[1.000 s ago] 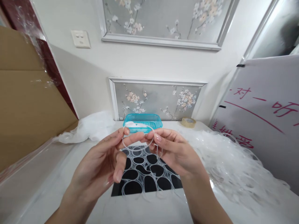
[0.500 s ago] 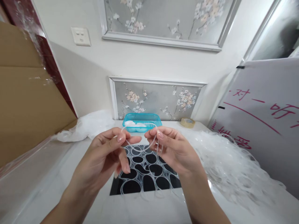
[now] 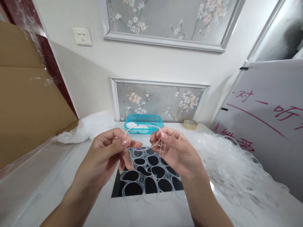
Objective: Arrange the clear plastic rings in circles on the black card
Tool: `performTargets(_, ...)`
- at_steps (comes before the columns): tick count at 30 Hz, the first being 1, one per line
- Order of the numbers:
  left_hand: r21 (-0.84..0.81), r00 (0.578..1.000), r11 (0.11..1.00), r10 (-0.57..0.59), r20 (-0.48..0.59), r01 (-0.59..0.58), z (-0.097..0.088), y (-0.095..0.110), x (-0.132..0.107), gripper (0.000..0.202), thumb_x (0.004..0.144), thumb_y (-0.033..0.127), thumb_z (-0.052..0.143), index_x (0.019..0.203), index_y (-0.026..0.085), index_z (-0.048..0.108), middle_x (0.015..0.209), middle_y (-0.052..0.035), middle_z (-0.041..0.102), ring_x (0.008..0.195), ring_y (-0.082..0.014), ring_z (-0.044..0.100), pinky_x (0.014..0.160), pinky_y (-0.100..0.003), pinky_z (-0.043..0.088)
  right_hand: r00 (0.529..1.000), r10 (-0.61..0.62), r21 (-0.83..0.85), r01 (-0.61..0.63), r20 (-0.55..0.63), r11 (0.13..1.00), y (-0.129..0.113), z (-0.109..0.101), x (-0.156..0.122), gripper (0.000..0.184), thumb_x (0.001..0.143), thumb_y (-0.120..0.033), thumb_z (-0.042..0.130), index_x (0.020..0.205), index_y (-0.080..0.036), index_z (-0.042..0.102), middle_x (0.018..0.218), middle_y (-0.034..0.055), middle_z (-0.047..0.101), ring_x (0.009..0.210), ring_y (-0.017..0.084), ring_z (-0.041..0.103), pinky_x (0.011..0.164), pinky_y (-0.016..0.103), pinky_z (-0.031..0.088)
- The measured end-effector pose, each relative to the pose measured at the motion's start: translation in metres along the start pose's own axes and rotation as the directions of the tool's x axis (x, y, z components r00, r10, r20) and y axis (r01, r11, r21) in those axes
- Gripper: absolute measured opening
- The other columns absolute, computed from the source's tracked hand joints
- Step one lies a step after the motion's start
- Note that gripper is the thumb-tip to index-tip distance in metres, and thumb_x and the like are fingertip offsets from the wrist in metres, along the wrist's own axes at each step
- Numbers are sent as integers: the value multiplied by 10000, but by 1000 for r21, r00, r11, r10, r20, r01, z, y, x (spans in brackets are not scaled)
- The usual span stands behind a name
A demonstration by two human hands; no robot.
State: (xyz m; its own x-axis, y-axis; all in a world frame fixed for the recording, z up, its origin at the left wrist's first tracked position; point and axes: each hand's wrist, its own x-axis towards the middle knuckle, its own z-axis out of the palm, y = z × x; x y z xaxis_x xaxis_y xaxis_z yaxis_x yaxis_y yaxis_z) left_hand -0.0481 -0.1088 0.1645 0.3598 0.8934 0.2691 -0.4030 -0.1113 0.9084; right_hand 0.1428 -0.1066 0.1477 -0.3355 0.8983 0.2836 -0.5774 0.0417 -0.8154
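A thin, translucent white ring (image 3: 145,150), like a rubber sealing ring, is held up between both hands. My left hand (image 3: 104,157) pinches its left side between thumb and forefinger, the other fingers loosely bent. On the opposite side my right hand (image 3: 181,151) pinches the ring with thumb and fingertips; a loop of similar strand hangs by its fingers. Below the hands lies a black board (image 3: 115,190) covered with several similar rings set side by side, some overlapping its front edge. My hands and wrists hide parts of its left and right sides.
A blue plastic basket (image 3: 144,118) with white items stands by the wall. Clear tape (image 3: 190,124) lies right of it. A large heap of translucent rings (image 3: 232,170) covers the right side. White plastic (image 3: 94,124) and a cardboard box (image 3: 30,104) are left; a whiteboard (image 3: 265,85) stands right.
The ring has shifted slightly and looks stretched a little wider between the hands. My right hand has moved slightly right; both hands keep their pinch.
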Motion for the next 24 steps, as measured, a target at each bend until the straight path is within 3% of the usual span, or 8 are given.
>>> performTargets(9,29,999,999,-25,-48,26,-1,-1,2,268,691,287,794,623,157,569,697,1,741,371,-99,608,335,-122,426,991,92,251,-115,102,961,0,-4,1,140,772,-350,711,803,-213,707,794,31,681,662,107,529,526,213,404)
performTargets(19,22,990,1000,-1,-141,4,2,-1,4,328,618,291,835,583,154,540,622,19,719,358,-108,607,321,-123,426,989,70,158,-91,131,983,-2,-4,-1,247,830,-396,643,987,-224,725,881,43,716,768,123,598,575,207,466)
performTargets(24,29,986,1000,-6,-166,11,3,0,4,342,592,294,848,575,152,536,606,19,714,344,-110,597,326,-136,443,991,58,123,-73,121,990,-2,-7,0,244,831,-404,639,986,-237,723,869,33,710,787,119,615,601,202,491)
